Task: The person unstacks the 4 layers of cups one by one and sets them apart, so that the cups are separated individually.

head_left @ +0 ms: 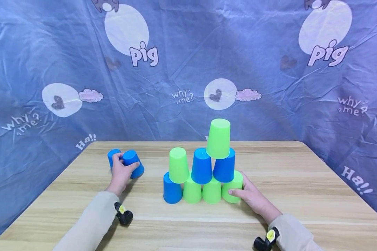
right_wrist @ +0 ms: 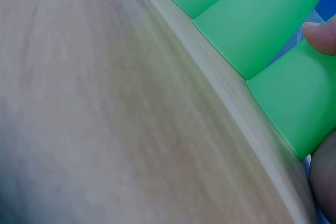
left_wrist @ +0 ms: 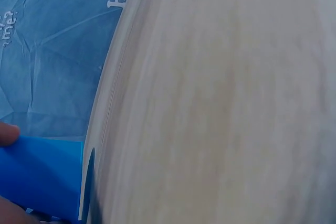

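My left hand (head_left: 120,175) grips an upside-down blue cup (head_left: 134,165) between thumb and fingers at the table's left. A second blue cup (head_left: 113,157) stands just behind those fingers, partly hidden. In the left wrist view, the gripped cup's rim has a thin dark shadow beside it. My right hand (head_left: 252,195) holds the green cup (head_left: 233,188) at the right end of a cup pyramid, thumb in front. That bottom row also has two green cups and a blue cup (head_left: 172,189). Above stand a green cup (head_left: 178,165) and two blue cups (head_left: 202,166), topped at right by another green cup (head_left: 219,138).
The wooden table (head_left: 182,230) has its far edge close to a blue printed curtain (head_left: 182,45). Bare tabletop lies between the left hand and the pyramid. A black wrist camera (head_left: 123,214) sits on the left sleeve, another black camera (head_left: 266,240) on the right.
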The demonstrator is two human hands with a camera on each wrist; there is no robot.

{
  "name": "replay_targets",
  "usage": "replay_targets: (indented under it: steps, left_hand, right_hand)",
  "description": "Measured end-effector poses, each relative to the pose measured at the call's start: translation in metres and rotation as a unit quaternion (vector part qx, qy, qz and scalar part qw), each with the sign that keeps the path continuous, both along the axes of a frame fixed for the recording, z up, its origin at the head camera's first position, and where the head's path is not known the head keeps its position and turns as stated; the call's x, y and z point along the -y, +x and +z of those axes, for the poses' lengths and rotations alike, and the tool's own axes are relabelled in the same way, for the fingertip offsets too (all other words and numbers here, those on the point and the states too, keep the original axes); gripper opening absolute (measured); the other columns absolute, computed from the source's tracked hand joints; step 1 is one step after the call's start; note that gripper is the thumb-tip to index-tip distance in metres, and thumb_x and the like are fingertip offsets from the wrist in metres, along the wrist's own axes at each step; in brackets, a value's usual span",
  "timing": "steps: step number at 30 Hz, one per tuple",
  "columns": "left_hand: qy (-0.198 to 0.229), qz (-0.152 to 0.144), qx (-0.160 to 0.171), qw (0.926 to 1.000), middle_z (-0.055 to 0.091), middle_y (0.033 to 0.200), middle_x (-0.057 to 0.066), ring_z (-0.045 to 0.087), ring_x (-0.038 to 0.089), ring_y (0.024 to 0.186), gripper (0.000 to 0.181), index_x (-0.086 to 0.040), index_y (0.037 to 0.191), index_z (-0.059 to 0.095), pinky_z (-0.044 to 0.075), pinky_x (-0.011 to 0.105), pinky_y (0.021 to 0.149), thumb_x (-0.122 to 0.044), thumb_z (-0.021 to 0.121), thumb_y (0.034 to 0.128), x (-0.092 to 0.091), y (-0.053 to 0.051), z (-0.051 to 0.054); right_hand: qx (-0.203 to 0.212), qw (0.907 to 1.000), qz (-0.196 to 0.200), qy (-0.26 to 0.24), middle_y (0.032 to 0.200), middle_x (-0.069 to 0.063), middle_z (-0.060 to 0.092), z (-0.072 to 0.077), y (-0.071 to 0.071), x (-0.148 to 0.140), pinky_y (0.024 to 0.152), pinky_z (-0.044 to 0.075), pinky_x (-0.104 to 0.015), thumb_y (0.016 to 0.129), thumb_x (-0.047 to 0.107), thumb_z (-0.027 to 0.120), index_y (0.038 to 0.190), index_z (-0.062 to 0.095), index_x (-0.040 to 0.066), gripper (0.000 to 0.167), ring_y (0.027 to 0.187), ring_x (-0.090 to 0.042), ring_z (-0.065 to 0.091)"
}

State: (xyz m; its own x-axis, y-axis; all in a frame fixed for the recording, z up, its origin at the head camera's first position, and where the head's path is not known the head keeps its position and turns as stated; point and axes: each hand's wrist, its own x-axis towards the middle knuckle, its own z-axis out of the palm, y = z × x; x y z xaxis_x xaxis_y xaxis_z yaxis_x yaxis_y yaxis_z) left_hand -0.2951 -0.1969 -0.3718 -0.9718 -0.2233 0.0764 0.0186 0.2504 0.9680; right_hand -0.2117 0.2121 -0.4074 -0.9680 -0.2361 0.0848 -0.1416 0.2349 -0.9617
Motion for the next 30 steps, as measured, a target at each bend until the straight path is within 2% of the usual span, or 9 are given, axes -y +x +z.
replay_targets:
  steps: [13,21,26,30]
  left_hand:
    - [-0.007,0.021,0.022,0.9995,0.023,0.142,0.033,0.022,0.044,0.134,0.068,-0.004,0.132,0.015,0.023,0.062,0.105,-0.006,0.062,0.0832,0.0085,-0.0014,-0.0048]
    - [-0.022,0.011,0.042,0.9988,0.017,0.145,0.032,0.019,0.045,0.135,0.074,-0.005,0.137,0.011,0.022,0.063,0.105,-0.007,0.062,0.0833,0.0098,-0.0023,-0.0047]
    - [-0.036,0.007,0.050,0.9981,0.015,0.147,0.030,0.018,0.045,0.136,0.077,-0.006,0.140,0.011,0.023,0.063,0.105,-0.011,0.063,0.0841,0.0097,-0.0009,-0.0033]
    - [-0.046,0.012,0.041,0.9980,0.015,0.149,0.028,0.018,0.044,0.136,0.077,-0.008,0.141,0.012,0.023,0.064,0.104,-0.014,0.063,0.0843,0.0081,-0.0004,0.0013]
  right_hand:
    - [-0.006,1.0000,-0.001,0.007,0.119,-0.016,0.052,-0.0006,0.0001,-0.0004,0.093,0.040,-0.031,0.084,0.012,0.062,0.135,0.027,0.000,0.062,0.103,-0.013,0.054]
    - [-0.010,0.9999,0.008,-0.002,0.117,-0.013,0.053,0.0002,0.0004,-0.0006,0.089,0.043,-0.024,0.085,0.011,0.061,0.134,0.026,-0.001,0.061,0.100,-0.011,0.055]
    - [-0.008,0.9999,0.007,-0.002,0.119,-0.014,0.052,0.0006,0.0008,-0.0001,0.091,0.042,-0.026,0.085,0.012,0.061,0.134,0.026,-0.001,0.061,0.102,-0.011,0.055]
    - [-0.001,1.0000,0.005,-0.004,0.119,-0.014,0.052,0.0011,0.0014,0.0003,0.093,0.040,-0.028,0.085,0.012,0.061,0.134,0.027,0.000,0.061,0.103,-0.012,0.054]
